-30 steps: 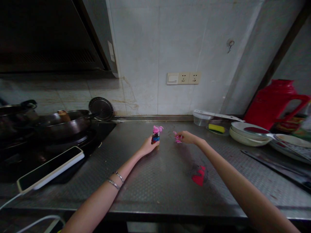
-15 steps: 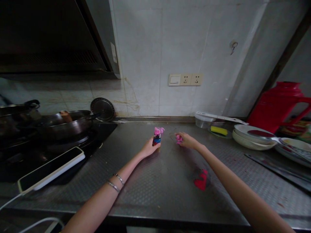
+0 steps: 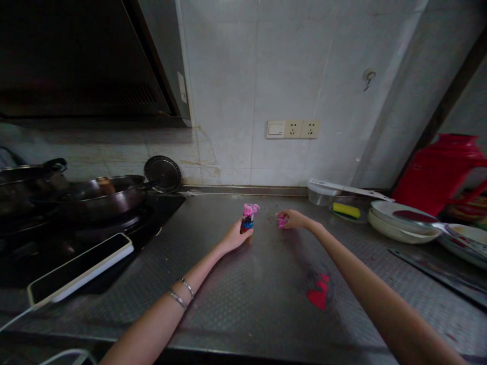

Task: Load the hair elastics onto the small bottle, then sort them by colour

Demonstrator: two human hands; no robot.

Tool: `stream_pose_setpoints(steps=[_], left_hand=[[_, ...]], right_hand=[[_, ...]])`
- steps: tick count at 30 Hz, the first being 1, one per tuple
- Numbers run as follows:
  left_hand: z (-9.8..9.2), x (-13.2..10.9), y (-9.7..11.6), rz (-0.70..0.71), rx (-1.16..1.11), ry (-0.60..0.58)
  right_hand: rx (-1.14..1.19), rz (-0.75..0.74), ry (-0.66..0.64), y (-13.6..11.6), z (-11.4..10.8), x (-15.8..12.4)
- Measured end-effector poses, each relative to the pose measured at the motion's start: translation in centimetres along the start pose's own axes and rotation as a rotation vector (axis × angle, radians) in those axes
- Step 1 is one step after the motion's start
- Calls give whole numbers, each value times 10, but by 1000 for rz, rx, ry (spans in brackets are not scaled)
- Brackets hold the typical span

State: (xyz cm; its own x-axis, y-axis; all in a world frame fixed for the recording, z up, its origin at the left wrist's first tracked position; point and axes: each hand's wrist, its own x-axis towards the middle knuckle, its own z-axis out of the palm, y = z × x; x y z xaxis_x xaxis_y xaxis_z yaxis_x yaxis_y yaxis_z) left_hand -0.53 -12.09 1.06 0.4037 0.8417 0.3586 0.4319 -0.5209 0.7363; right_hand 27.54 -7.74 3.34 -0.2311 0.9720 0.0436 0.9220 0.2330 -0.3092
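Observation:
My left hand (image 3: 235,236) is closed round a small upright toy figure (image 3: 248,218) with a pink head and a blue and red body, standing on the steel counter (image 3: 236,294). About a hand's width to the right, my right hand (image 3: 294,219) pinches a small pink piece (image 3: 281,220) just above the counter. Two thin bracelets sit on my left wrist. A small red piece (image 3: 318,295) lies on the counter nearer to me, beside my right forearm.
A dark pan (image 3: 106,195) and a pot sit on the stove at left, with a phone (image 3: 78,268) on a cable in front. At right are stacked plates (image 3: 403,218), a yellow sponge (image 3: 346,209), a clear container (image 3: 321,191) and a red jug (image 3: 443,172).
Both hands stay at the toy and the pink piece. The view has tilted slightly, so everything sits a little lower and to the right in the picture.

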Motion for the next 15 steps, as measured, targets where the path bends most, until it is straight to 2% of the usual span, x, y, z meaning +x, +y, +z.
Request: stream_pose_setpoints(steps=[6, 15], left_hand=[[0, 0, 0, 12, -1, 1], [0, 1, -1, 9, 5, 3]], right_hand=[[-67, -29, -118, -2, -8, 5], [-138, -89, -179, -16, -13, 0]])
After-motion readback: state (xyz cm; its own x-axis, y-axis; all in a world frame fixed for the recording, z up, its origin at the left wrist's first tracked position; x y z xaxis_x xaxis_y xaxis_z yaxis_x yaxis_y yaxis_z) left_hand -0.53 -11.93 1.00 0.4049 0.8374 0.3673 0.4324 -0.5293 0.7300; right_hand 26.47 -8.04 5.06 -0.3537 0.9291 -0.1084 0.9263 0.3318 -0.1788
